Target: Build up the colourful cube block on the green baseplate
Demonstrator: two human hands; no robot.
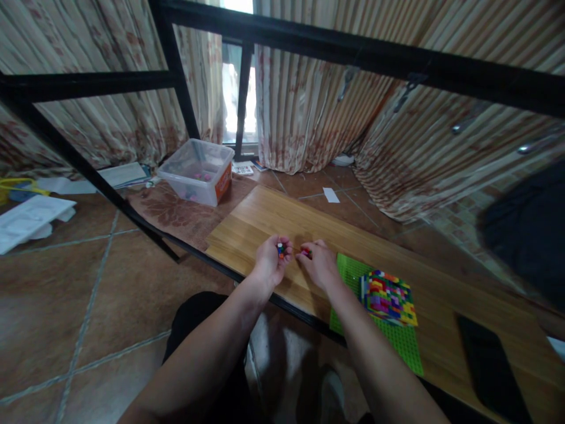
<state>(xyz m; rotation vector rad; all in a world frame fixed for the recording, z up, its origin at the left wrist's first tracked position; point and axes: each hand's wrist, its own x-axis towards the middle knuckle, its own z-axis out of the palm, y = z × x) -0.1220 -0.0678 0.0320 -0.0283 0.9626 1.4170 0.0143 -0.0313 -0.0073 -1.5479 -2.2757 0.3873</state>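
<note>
My left hand (270,259) is cupped palm up over the wooden board, its fingers curled round several small toy bricks (281,249) in blue, white, orange and green. Close to its right, my right hand (319,260) pinches red and pink toy bricks (306,252) between thumb and fingers; how many it holds I cannot tell. To the right of that hand lies a green studded baseplate (399,347). A multicoloured block of stacked toy bricks (388,298) sits on it, and my right forearm covers part of the plate.
The long wooden board (269,215) has a black phone-like slab (489,359) at its right end. A clear plastic box (198,171) with some pink pieces stands on a brown mat (163,215). Black metal bars (309,41) cross in front of striped curtains (300,106). A white tray (30,221) lies far left.
</note>
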